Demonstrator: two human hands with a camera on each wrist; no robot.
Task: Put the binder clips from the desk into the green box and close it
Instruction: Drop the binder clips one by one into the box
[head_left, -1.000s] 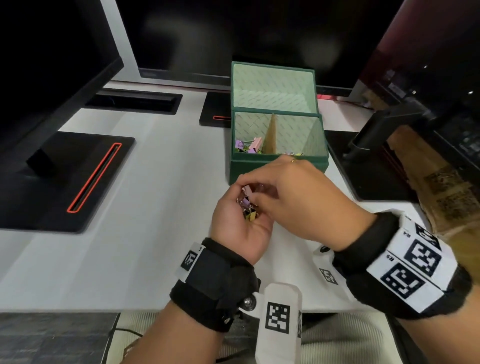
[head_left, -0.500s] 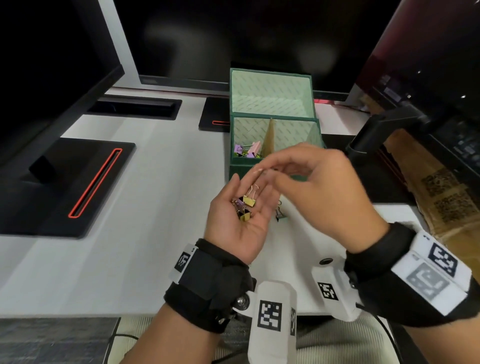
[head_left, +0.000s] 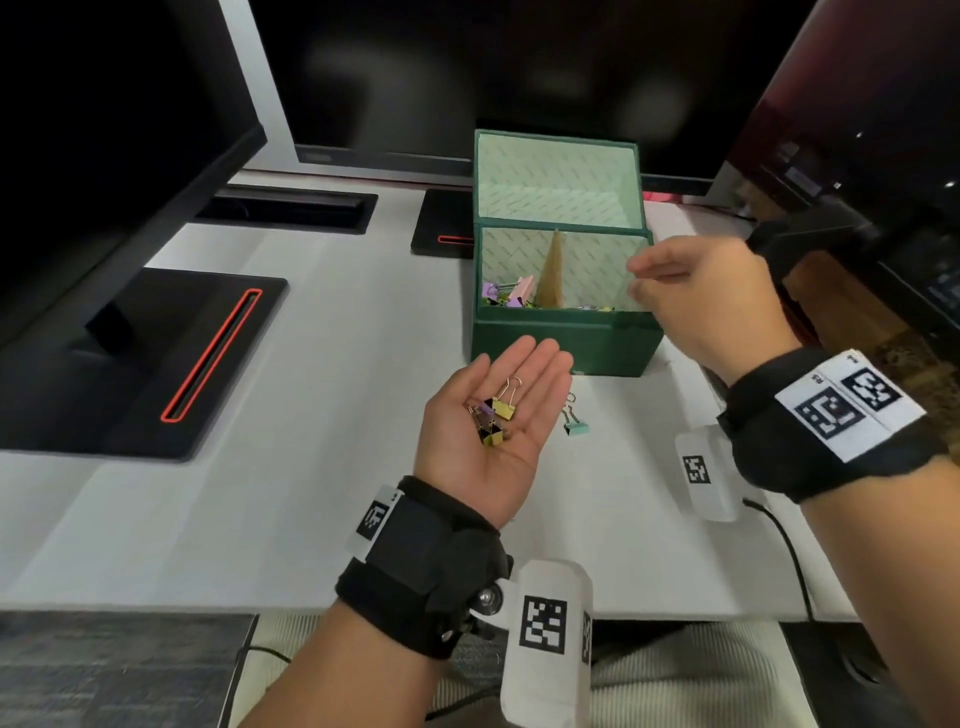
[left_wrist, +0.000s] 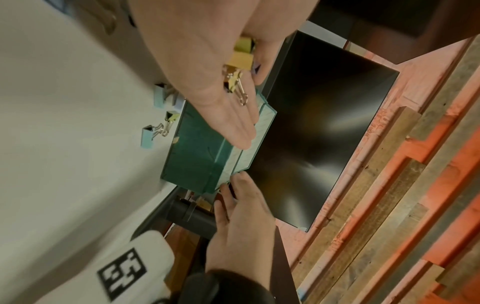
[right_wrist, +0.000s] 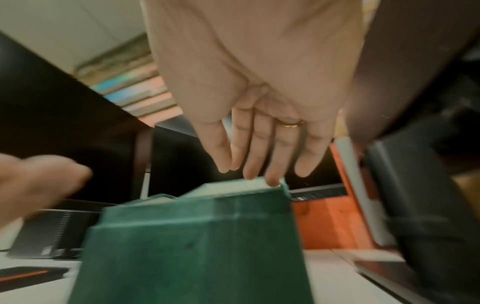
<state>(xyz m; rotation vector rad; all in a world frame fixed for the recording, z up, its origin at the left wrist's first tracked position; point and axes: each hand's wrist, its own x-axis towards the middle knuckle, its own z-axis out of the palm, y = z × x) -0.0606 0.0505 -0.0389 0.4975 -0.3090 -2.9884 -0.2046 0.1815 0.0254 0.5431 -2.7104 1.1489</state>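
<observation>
Partly done. Several binder clips already inside the green box (head_left: 566, 338), pink and purple ones piled in its left compartment (head_left: 506, 296) beside the tan divider (head_left: 553, 270), a few more just showing along the near edge of the right compartment. Lid (head_left: 558, 176) upright at the far side, so the closing not yet begun.

Still to go in: a small handful of clips (head_left: 493, 415), yellow and purple, lying loose on the flat, upturned palm of the left hand (head_left: 493, 421), fingers straight and gripping nothing, held just near of the box front. More on the white desk (head_left: 260, 493): a teal clip (head_left: 575, 423) just right of that hand in the head view, and in the left wrist view a yellow one (left_wrist: 172, 117) and a pale blue one (left_wrist: 148, 135) close against the box front, plus what looks like another pale one (left_wrist: 159, 95), partly hidden by the palm.

Right hand (head_left: 711, 296) relaxed with fingers extended over the right end of the box; empty as far as the blurred wrist view allows, fingertips (right_wrist: 272, 181) right at the rim.

Against half a second ago: right hand gone from over the left palm out to the box's right side, with no clip visible in its fingers. Left palm flatter and more exposed, same handful on it. Teal clip on the desk now in plain sight. A second ago, both hands huddled together near of the box, right fingers in the left palm.
</observation>
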